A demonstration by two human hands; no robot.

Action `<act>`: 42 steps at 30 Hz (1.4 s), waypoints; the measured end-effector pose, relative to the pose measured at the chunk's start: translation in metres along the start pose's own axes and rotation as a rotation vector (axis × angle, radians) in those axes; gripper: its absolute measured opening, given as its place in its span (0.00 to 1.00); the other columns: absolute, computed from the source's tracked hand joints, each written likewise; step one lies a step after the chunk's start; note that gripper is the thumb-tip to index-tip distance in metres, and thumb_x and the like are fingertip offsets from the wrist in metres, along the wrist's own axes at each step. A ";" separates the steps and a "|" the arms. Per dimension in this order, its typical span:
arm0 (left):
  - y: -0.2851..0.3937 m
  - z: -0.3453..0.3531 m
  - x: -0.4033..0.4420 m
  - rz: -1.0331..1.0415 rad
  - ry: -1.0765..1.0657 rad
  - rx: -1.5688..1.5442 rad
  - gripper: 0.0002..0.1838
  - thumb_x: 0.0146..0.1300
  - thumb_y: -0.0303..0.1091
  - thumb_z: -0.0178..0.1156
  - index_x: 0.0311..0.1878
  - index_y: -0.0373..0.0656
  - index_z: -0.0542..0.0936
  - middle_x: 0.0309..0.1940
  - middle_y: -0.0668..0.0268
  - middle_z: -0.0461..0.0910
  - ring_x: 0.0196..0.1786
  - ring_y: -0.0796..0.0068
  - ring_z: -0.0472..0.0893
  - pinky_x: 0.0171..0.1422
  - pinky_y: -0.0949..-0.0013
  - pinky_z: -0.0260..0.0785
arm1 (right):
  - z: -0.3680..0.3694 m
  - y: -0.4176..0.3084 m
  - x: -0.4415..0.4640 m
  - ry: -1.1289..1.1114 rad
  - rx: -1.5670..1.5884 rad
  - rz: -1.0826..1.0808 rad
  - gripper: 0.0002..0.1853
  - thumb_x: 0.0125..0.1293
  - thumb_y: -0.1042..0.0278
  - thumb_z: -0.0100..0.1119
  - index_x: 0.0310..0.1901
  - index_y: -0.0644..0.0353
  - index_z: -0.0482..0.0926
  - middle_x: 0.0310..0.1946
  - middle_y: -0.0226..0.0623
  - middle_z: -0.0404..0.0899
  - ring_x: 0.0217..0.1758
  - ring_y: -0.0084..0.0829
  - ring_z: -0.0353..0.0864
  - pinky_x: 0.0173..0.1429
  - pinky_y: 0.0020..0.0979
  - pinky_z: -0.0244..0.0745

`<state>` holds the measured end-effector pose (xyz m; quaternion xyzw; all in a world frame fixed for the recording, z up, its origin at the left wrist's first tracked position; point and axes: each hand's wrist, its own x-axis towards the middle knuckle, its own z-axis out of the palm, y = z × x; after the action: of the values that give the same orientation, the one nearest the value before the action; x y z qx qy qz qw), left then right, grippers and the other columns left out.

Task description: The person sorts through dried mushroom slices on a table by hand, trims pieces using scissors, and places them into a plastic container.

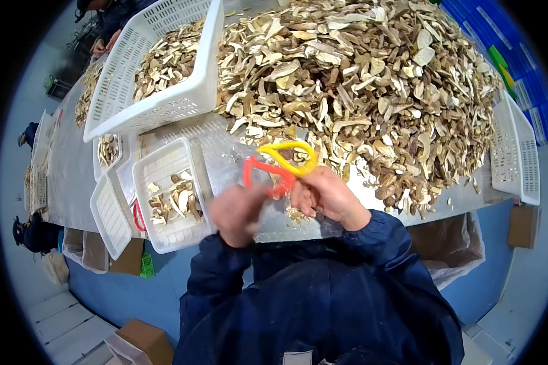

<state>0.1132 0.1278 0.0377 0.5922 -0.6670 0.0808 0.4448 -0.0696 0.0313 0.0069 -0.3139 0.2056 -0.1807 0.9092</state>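
In front of my body, both hands are raised over the near table edge. My left hand (238,213) is blurred by motion, its fingers curled in against a red loop (266,167). My right hand (330,196) has its fingers bent, gripping the lower end of a yellow loop (313,161). The two loops cross and look like scissors handles; I cannot make out blades. Just beyond them spreads a large heap of sliced dried mushrooms (359,85). Left of my hands, a white tray (153,236) holds some mushroom pieces.
A big white basket (158,115) of mushroom slices stands at back left. A second white tray (111,213) and a red handle (139,216) lie further left. Another white basket (514,149) is at the right. A lined box (450,261) sits below the table edge. Other people are at far left.
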 end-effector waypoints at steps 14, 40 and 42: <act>0.025 0.059 -0.013 0.063 -0.715 -0.528 0.14 0.57 0.39 0.65 0.45 0.46 0.81 0.25 0.63 0.74 0.24 0.65 0.75 0.28 0.65 0.66 | -0.019 0.015 -0.130 0.364 0.012 -0.308 0.37 0.60 0.68 0.59 0.69 0.66 0.54 0.25 0.36 0.72 0.20 0.24 0.70 0.25 0.25 0.67; 0.003 0.081 0.018 -1.127 -0.489 -1.463 0.09 0.65 0.35 0.57 0.38 0.49 0.66 0.28 0.76 0.69 0.24 0.90 0.61 0.21 0.86 0.48 | -0.027 0.029 -0.131 0.281 -0.586 -0.186 0.28 0.63 0.63 0.58 0.64 0.60 0.65 0.32 0.31 0.74 0.36 0.22 0.71 0.46 0.25 0.67; 0.007 0.073 0.017 -1.148 -0.518 -1.439 0.09 0.62 0.30 0.58 0.40 0.49 0.66 0.29 0.76 0.69 0.23 0.91 0.60 0.22 0.86 0.48 | -0.027 0.030 -0.131 0.293 -0.613 -0.165 0.28 0.63 0.64 0.59 0.64 0.59 0.65 0.31 0.30 0.73 0.36 0.22 0.71 0.47 0.25 0.66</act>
<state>0.0720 0.0711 0.0088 0.4131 -0.2425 -0.7127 0.5125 -0.1882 0.1002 0.0027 -0.5585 0.3526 -0.2264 0.7159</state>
